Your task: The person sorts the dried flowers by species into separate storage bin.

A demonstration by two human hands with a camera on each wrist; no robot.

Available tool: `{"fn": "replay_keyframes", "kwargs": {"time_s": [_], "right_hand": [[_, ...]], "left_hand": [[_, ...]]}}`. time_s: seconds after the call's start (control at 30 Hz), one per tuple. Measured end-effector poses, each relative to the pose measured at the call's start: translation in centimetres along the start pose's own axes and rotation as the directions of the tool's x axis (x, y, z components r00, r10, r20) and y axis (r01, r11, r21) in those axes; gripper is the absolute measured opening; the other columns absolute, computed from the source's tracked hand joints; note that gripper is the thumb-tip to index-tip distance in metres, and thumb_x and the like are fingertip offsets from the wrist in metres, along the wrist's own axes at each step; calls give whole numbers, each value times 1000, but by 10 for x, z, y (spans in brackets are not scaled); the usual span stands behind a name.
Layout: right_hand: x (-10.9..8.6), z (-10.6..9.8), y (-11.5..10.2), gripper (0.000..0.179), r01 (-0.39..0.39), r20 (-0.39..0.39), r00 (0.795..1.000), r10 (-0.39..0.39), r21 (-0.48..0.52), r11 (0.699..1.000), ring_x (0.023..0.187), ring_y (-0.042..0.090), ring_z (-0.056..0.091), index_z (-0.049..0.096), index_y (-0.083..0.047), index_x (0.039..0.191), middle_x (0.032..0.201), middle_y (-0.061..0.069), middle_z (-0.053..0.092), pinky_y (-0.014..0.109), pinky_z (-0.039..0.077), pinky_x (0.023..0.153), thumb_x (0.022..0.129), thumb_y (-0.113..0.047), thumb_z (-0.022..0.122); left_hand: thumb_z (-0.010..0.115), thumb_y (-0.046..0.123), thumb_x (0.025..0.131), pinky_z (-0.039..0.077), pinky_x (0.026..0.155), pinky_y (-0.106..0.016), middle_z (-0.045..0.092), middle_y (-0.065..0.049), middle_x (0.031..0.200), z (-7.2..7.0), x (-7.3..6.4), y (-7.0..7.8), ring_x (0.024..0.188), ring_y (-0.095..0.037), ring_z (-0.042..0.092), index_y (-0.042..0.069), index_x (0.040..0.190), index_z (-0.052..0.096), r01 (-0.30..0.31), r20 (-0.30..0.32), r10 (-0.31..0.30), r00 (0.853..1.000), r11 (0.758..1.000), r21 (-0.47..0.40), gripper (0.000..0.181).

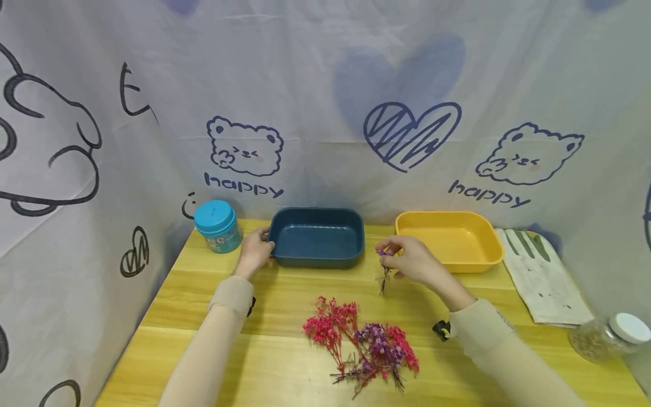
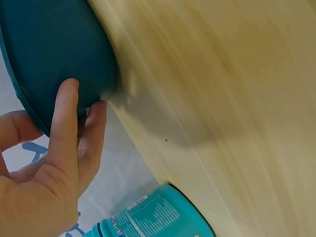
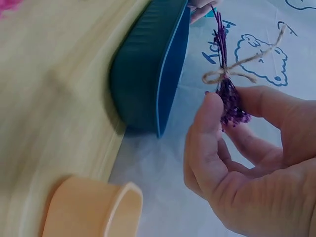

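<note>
At the left end of a dark blue tray (image 1: pixel 317 263), my left hand (image 1: pixel 254 252) grips the end wall close to the rim. In the left wrist view, the fingers of that hand (image 2: pixel 59 168) press the tray's outer wall (image 2: pixel 94 54). My right hand (image 1: pixel 414 261) pinches a small bunch of dried purple flowers (image 1: pixel 384 272) by the blossoms, stems hanging down, between the two trays. Seen from the right wrist, a bow of thin twine (image 3: pixel 224 74) ties its stems. Loose pink dried flowers (image 1: pixel 330 325) and purple ones (image 1: pixel 378 345) lie nearer on the table.
A yellow tray (image 1: pixel 450 267) stands back right, beside white-and-green gloves (image 1: pixel 546 282). A clear jar with a white lid (image 1: pixel 605 339) lies at the right edge. Left of the blue tray is a turquoise lidded tub (image 1: pixel 218 226). Printed white cloth (image 1: pixel 325 164) hangs behind the wooden table (image 1: pixel 269 362).
</note>
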State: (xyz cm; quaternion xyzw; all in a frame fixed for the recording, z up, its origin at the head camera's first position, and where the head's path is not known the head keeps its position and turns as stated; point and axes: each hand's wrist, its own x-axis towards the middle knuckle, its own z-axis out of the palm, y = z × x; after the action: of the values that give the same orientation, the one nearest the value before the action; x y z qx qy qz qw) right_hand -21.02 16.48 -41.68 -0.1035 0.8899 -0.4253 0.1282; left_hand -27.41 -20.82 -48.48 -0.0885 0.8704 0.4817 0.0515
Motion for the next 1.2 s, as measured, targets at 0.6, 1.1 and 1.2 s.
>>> {"fn": "replay_keyframes", "kwargs": {"time_s": [0.6, 1.1, 1.2], "right_hand": [[65, 24, -35, 27, 1, -118, 993, 7, 64, 998, 80, 30, 70, 70, -4, 126, 97, 13, 65, 29, 63, 61, 100, -10, 70], [101, 58, -53, 25, 4, -109, 994, 8, 108, 994, 80, 24, 73, 68, -1, 125, 101, 14, 68, 30, 65, 63, 102, -11, 67], [107, 64, -58, 26, -3, -103, 995, 14, 107, 994, 84, 28, 76, 68, 0, 125, 102, 14, 69, 37, 67, 68, 101, -10, 68]], "left_hand": [[47, 0, 105, 65, 89, -49, 54, -32, 147, 3, -5, 0, 116, -46, 69, -1, 159, 40, 34, 30, -31, 999, 995, -93, 55], [45, -2, 104, 64, 95, -51, 52, -34, 150, 1, -7, 1, 124, -49, 66, 6, 164, 34, 37, 29, -34, 999, 991, -130, 62], [45, -1, 105, 63, 95, -51, 51, -34, 151, 1, -8, 1, 125, -49, 65, 6, 165, 34, 39, 34, -35, 999, 990, -135, 61]]}}
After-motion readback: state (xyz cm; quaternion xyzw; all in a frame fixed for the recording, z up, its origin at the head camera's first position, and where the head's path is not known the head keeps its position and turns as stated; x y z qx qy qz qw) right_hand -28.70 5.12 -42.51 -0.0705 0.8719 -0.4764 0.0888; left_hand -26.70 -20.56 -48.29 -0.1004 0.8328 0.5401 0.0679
